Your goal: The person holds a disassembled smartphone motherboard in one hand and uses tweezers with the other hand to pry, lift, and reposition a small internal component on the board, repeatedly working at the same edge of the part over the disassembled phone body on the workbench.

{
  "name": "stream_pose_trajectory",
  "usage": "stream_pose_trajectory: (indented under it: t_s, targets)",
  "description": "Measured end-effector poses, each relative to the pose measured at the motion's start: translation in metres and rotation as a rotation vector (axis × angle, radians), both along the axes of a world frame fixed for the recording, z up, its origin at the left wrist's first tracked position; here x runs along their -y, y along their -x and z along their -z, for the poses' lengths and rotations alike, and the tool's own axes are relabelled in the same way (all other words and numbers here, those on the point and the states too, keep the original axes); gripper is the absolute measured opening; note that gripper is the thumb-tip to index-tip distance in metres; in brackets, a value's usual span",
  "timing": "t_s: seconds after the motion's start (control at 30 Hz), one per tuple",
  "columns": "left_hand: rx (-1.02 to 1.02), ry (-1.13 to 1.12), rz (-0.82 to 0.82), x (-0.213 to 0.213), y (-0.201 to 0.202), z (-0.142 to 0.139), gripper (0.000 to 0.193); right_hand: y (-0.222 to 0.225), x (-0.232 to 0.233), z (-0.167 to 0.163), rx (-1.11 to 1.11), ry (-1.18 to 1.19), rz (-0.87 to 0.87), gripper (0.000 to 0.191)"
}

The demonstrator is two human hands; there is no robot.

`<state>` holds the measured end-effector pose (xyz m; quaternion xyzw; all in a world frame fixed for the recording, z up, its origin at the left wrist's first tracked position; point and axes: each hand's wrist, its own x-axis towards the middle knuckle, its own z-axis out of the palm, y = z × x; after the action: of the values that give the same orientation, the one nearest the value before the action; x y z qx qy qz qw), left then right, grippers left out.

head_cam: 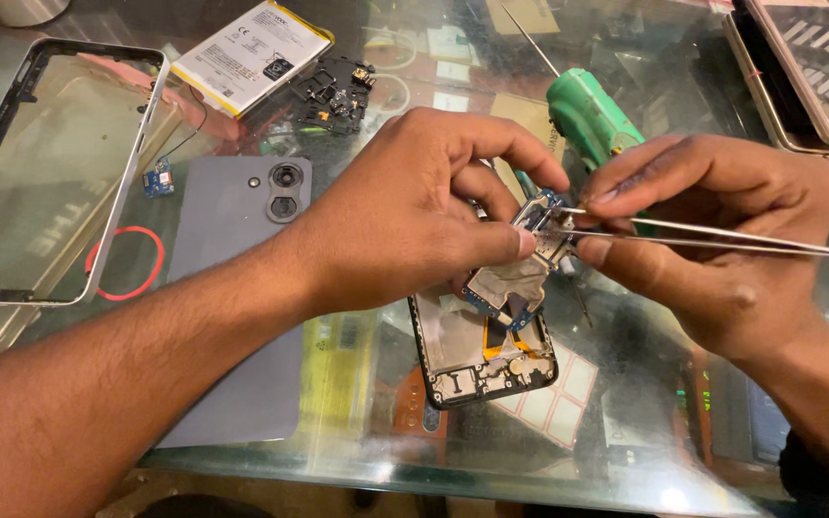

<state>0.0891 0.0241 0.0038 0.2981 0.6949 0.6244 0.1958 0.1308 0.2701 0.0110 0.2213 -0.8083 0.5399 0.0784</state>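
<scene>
Steel tweezers [722, 235] run in from the right, pinched between the thumb and fingers of the right hand [722, 240], their tips meeting at a small metal-shielded circuit board [530, 259]. The left hand [405, 221] holds that board from the other side, thumb and forefinger pressed on its upper edge, the other fingers curled above it. The board is lifted and tilted over the top end of an opened phone frame [477, 360], which lies flat on the glass table [357, 422] just below both hands. Behind the hands a green-handled tool [587, 115] lies on the table. To the left of the frame rests a grey phone back cover [242, 288] with its camera ring, partly under the left forearm. Further left lie a red ring [127, 264] and a clear phone case [50, 173]. At the far edge sit a white battery [251, 53] and a black plastic part [333, 91]; more phones [808, 67] are stacked at the upper right.
</scene>
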Motion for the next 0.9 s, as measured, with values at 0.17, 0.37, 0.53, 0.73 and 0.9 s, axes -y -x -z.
stream_pose_trajectory:
  t_s: [0.17,0.37,0.53,0.73,0.9]
  targets:
    - [0.002,-0.024,-0.003,-0.0007,-0.0008,-0.0013,0.042,-0.0024,0.0037,-0.001,-0.042,-0.084,-0.005,0.019]
    - [-0.03,0.041,-0.017,-0.0013,-0.0012,-0.0038,0.045,-0.0024,0.005,-0.0006,-0.009,-0.1,0.026,0.018]
    - [-0.022,0.053,-0.02,-0.0017,-0.0015,-0.0044,0.045,-0.0023,0.0043,-0.0011,-0.012,-0.119,0.023,0.015]
    - [-0.026,0.04,-0.014,-0.0014,-0.0017,-0.0049,0.044,-0.0017,0.0038,-0.0015,-0.05,-0.13,0.001,0.013]
    - [-0.01,0.039,-0.009,-0.0019,-0.0015,-0.0051,0.044,-0.0006,0.0045,-0.002,-0.072,-0.129,-0.013,0.012]
